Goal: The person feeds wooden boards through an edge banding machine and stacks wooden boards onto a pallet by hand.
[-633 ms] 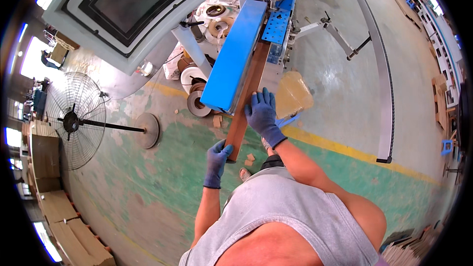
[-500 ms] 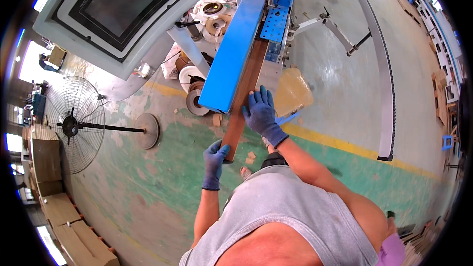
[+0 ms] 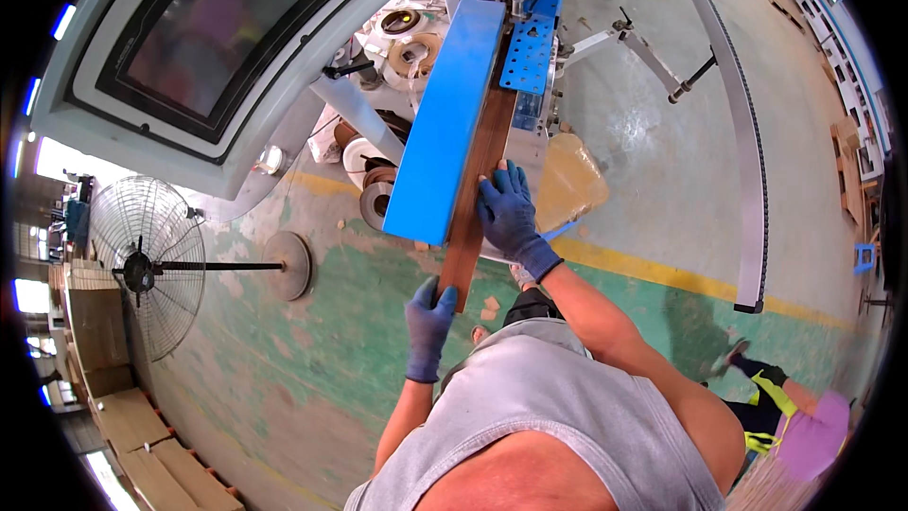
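Note:
A long brown wood-look board (image 3: 476, 220) lies along the machine beside its blue beam cover (image 3: 437, 132), its near end sticking out toward me. My right hand (image 3: 514, 218), in a blue-grey glove, rests on the board's right edge with fingers stretched forward. At the near left corner is my gloved left hand (image 3: 428, 326), thumb and fingers apart. The thumb is at the board's edge; whether it still touches cannot be made out. Farther up, the board runs beside a blue perforated plate (image 3: 528, 55).
A control screen (image 3: 227, 38) hangs at upper left, above a standing fan (image 3: 142, 270). Rolls of edging (image 3: 413, 54) sit behind the beam. A yellowish block (image 3: 574, 180) is right of the machine; a long metal rail (image 3: 752, 208) stands farther right. Another person (image 3: 815, 435) is at lower right.
The board has slid forward a little. My left hand has loosened from its near end, fingers spreading. My right hand stays on the edge. The other person has come further into view.

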{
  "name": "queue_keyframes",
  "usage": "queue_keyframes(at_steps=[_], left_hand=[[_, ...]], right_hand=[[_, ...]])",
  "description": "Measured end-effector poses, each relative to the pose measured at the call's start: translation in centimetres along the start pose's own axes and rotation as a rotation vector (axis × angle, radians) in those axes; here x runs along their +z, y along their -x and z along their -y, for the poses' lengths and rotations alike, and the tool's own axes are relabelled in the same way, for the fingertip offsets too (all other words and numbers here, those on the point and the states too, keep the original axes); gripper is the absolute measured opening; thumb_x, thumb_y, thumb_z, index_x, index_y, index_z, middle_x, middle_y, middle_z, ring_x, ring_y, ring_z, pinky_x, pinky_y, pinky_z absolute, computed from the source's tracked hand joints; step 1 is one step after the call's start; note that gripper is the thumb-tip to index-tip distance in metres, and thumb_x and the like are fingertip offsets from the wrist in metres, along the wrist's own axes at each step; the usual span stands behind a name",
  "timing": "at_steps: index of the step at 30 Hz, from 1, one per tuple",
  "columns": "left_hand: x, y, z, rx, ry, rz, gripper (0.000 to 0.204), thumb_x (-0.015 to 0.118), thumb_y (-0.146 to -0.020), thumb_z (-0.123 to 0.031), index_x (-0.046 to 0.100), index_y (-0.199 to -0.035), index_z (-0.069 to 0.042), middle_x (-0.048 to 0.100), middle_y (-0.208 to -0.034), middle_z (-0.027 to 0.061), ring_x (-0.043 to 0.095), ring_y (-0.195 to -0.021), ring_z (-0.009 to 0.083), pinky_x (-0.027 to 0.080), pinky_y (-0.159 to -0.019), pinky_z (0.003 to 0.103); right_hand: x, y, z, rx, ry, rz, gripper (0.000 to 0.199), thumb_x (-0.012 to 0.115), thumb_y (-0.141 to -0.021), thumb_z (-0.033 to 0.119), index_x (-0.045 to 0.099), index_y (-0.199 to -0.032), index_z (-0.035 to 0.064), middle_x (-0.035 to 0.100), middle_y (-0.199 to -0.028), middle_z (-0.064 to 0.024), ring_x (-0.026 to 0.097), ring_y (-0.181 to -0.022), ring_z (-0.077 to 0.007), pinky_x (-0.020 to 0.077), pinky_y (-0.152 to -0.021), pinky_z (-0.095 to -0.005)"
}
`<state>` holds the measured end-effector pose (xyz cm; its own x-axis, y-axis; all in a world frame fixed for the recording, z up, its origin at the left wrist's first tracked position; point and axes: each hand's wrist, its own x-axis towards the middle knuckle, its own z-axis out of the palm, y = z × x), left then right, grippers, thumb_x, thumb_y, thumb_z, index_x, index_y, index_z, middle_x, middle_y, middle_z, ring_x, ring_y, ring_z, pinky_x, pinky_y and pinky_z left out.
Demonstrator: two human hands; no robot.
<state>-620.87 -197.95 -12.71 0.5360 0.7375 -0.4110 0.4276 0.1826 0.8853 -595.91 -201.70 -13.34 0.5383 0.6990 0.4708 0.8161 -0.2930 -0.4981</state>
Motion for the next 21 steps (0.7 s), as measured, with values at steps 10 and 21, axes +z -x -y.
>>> queue_keyframes(at_steps=[10,21], left_hand=[[0.4,-2.6,-7.6,0.794,-0.709,-0.540,0.042,0.070,-0.088,-0.008,0.061,-0.128,0.000,0.061,-0.131,0.0202,0.052,-0.130,0.0466,0.042,-0.107,0.054],[0.3,-5.7,-10.6,0.798,-0.701,-0.573,0.040,0.066,-0.092,-0.014,0.062,-0.129,0.000,0.058,-0.138,0.0245,0.050,-0.132,0.0472,0.040,-0.110,0.054]], right_hand=[[-0.2,-0.6,-0.5,-0.009,0.000,0.023,0.035,0.060,-0.092,0.013,0.062,-0.122,-0.0025,0.050,-0.135,-0.0368,0.044,-0.130,-0.0569,0.0320,-0.113,-0.0622],[0.7,0.2,-1.5,-0.042,-0.015,0.075,0.042,0.065,-0.086,0.012,0.062,-0.126,-0.0017,0.048,-0.136,-0.0389,0.044,-0.130,-0.0585,0.0307,-0.114,-0.0641]])
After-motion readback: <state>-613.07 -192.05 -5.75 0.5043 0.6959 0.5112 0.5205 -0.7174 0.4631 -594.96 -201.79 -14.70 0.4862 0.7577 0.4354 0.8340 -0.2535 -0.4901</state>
